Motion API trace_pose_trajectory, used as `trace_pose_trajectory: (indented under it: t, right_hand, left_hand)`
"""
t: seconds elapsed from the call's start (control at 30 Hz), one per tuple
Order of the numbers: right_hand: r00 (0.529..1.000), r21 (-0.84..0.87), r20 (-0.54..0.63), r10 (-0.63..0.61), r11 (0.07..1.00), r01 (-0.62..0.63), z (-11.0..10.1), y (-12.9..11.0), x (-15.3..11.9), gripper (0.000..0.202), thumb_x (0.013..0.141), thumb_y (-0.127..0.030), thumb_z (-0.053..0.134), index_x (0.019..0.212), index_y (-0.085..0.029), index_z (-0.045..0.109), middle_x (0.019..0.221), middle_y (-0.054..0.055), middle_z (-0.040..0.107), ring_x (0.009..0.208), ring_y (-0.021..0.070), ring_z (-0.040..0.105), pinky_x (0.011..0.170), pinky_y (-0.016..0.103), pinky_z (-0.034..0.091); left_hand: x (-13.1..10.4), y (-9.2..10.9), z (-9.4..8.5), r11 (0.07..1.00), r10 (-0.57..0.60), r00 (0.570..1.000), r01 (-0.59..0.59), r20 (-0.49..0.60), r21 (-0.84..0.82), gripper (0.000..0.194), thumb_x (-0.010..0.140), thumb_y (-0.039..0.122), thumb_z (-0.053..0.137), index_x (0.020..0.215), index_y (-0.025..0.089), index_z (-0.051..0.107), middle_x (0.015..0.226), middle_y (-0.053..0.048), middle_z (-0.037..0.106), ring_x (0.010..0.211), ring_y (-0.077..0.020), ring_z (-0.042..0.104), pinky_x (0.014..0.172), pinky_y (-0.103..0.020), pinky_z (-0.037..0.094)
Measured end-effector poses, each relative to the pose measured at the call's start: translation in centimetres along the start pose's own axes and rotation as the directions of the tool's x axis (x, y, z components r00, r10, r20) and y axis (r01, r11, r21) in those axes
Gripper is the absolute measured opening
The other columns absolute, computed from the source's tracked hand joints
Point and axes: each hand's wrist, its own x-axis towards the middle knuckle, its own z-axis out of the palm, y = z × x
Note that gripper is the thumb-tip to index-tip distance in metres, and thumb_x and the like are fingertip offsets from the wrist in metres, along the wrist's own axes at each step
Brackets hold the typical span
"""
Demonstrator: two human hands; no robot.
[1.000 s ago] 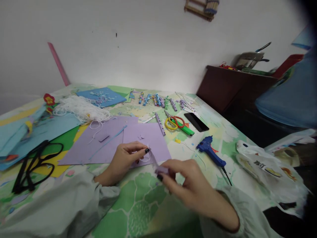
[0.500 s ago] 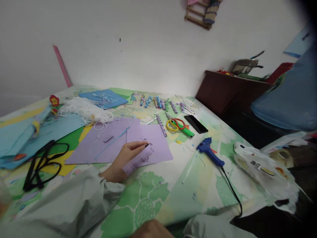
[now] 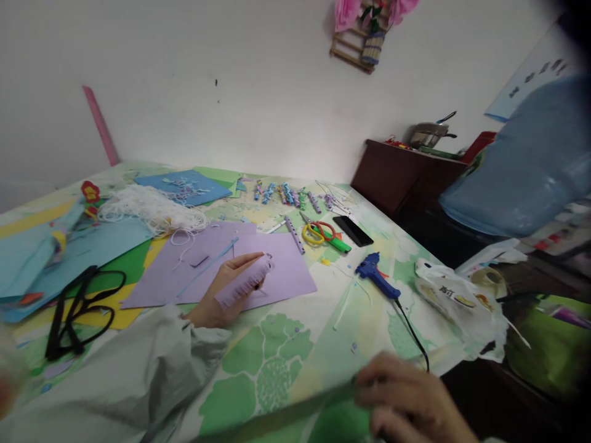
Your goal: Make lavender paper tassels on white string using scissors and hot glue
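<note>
My left hand is closed on a fringed strip of purple paper, above the purple sheets on the table. At the lower right, my right hand is blurred, its fingers bent at the table's front edge; whether it holds anything cannot be made out. A blue glue gun lies beyond my right hand. Further back are the scissors with yellow and red handles, a green cutter, a rolled purple tube and a black phone.
White string is heaped at the back left, near blue sheets. Black glasses lie at the left. Small curled paper pieces line the back. A plastic bag and a blue water bottle are at the right.
My right hand has come up from the bottom edge and moved right. The strip in my left hand has turned and now covers part of the fingers. The view has shifted to the right.
</note>
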Motion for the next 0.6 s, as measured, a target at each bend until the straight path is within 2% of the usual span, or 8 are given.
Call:
trace_pose_trajectory:
  t: [0.03, 0.1, 0.17, 0.23, 0.27, 0.37, 0.5, 0.6]
  right_hand:
    - [0.989, -0.065, -0.131, 0.065, 0.995, -0.074, -1.3, 1.0, 0.3, 0.024, 0.094, -0.033, 0.051, 0.09, -0.025, 0.073, 0.099, 0.008, 0.071, 0.092, 0.0214, 0.066, 0.075, 0.03, 0.053]
    - [0.915, -0.246, -0.385, 0.117, 0.943, -0.224, -3.4, 3.5, 1.4, 0.019, 0.091, -0.03, 0.054, 0.098, -0.024, 0.071, 0.108, 0.009, 0.069, 0.106, 0.0257, 0.061, 0.091, 0.038, 0.048]
    - [0.844, -0.399, -0.52, 0.132, 0.836, -0.377, -4.7, 6.6, 2.8, 0.024, 0.089, -0.032, 0.054, 0.102, -0.018, 0.069, 0.107, 0.013, 0.069, 0.105, 0.0284, 0.06, 0.095, 0.042, 0.044]
    - [0.802, -0.549, -0.506, 0.317, 0.599, -0.583, -5.0, 9.9, 4.3, 0.036, 0.087, -0.029, 0.054, 0.116, -0.009, 0.063, 0.119, 0.019, 0.064, 0.111, 0.0315, 0.057, 0.097, 0.043, 0.041]
    - [0.787, -0.565, -0.5, 0.362, 0.553, -0.613, -4.8, 11.4, 5.0, 0.043, 0.086, -0.028, 0.055, 0.12, -0.003, 0.059, 0.124, 0.025, 0.059, 0.113, 0.0355, 0.055, 0.096, 0.046, 0.04]
    - [0.772, -0.586, -0.468, 0.43, 0.502, -0.635, -3.9, 14.7, 6.5, 0.048, 0.084, -0.03, 0.057, 0.12, 0.002, 0.056, 0.12, 0.031, 0.057, 0.11, 0.0395, 0.054, 0.09, 0.048, 0.041]
    - [0.773, -0.599, -0.405, 0.488, 0.498, -0.628, -3.8, 16.5, 7.3, 0.03, 0.086, -0.03, 0.056, 0.102, -0.005, 0.065, 0.096, 0.022, 0.066, 0.09, 0.0318, 0.062, 0.079, 0.039, 0.043]
    - [0.75, -0.58, -0.405, 0.523, 0.487, -0.653, -4.5, 17.0, 7.3, 0.026, 0.085, -0.032, 0.056, 0.087, -0.009, 0.068, 0.084, 0.019, 0.066, 0.081, 0.0306, 0.062, 0.07, 0.037, 0.044]
  left_hand:
    - [-0.1, 0.0, 0.0, 1.0, 0.002, 1.0, -0.002, 0.001, 0.0, 0.031, 0.046, 0.023, 0.079, 0.074, 0.012, 0.071, 0.047, 0.0, 0.06, 0.043, -0.0101, 0.049, 0.043, -0.021, 0.036]
    - [-0.4, 0.1, 0.1, 1.0, 0.002, 1.0, -0.002, 0.005, 0.015, 0.031, 0.046, 0.023, 0.079, 0.074, 0.013, 0.071, 0.048, 0.0, 0.061, 0.043, -0.0098, 0.049, 0.044, -0.021, 0.036]
    - [-0.7, 0.4, 0.3, 0.999, -0.005, 1.0, 0.004, 0.016, 0.053, 0.029, 0.048, 0.022, 0.079, 0.074, 0.013, 0.071, 0.048, 0.001, 0.061, 0.043, -0.0094, 0.048, 0.043, -0.021, 0.036]
    - [-1.0, 0.6, 0.3, 0.994, -0.022, 0.999, 0.018, 0.032, 0.107, 0.025, 0.05, 0.019, 0.079, 0.073, 0.013, 0.072, 0.049, 0.002, 0.061, 0.042, -0.009, 0.047, 0.044, -0.021, 0.037]
    - [-1.0, 0.6, 0.3, 0.991, -0.033, 0.999, 0.027, 0.038, 0.133, 0.023, 0.05, 0.018, 0.08, 0.072, 0.013, 0.072, 0.048, 0.002, 0.061, 0.042, -0.0088, 0.047, 0.043, -0.022, 0.037]
    - [-0.7, 0.4, -0.2, 0.98, -0.056, 0.997, 0.046, 0.051, 0.192, 0.018, 0.051, 0.021, 0.08, 0.067, 0.016, 0.074, 0.048, 0.002, 0.061, 0.041, -0.0099, 0.047, 0.043, -0.022, 0.038]
    - [-0.5, -0.1, -0.8, 0.969, -0.052, 0.995, 0.031, 0.081, 0.246, 0.016, 0.051, 0.022, 0.081, 0.065, 0.018, 0.076, 0.064, -0.003, 0.072, 0.059, -0.0174, 0.061, 0.051, -0.025, 0.046]
    - [-0.8, 0.2, -0.7, 0.95, 0.01, 0.988, -0.058, 0.155, 0.306, 0.01, 0.053, 0.024, 0.08, 0.061, 0.02, 0.076, 0.071, -0.005, 0.074, 0.071, -0.0212, 0.065, 0.06, -0.027, 0.05]
